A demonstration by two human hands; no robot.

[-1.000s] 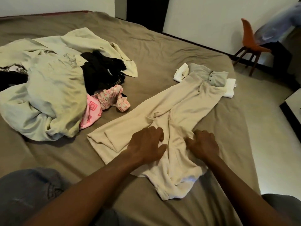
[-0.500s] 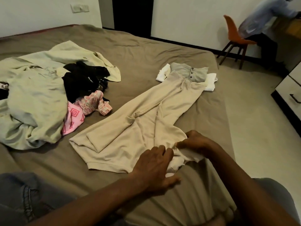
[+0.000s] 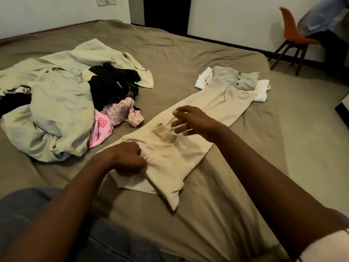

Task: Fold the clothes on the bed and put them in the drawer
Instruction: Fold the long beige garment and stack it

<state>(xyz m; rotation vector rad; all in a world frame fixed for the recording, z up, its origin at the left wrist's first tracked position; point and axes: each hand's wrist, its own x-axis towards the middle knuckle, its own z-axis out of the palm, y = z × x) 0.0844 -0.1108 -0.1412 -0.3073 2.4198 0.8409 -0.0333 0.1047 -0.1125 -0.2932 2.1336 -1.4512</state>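
Note:
Beige trousers [image 3: 217, 110] lie stretched across the brown bed [image 3: 188, 53], their near end doubled over toward the middle. My left hand [image 3: 126, 157] grips the cloth at the folded near edge, fingers curled into it. My right hand [image 3: 192, 121] hovers just above the trousers' middle with fingers spread and blurred, holding nothing. A folded grey top [image 3: 238, 80] rests on folded white cloth [image 3: 262, 91] at the trousers' far end.
A heap of loose clothes lies at left: pale green sheets [image 3: 52, 114], black garments [image 3: 113, 84], a pink floral piece [image 3: 117, 118]. An orange chair [image 3: 294, 36] with a person beside it stands at the far right. A dark drawer unit edge [image 3: 342, 114] shows at right.
The near end of the trousers has been folded up over the middle. My right hand let go and lifted forward, open. My left hand moved left and closed on the folded edge.

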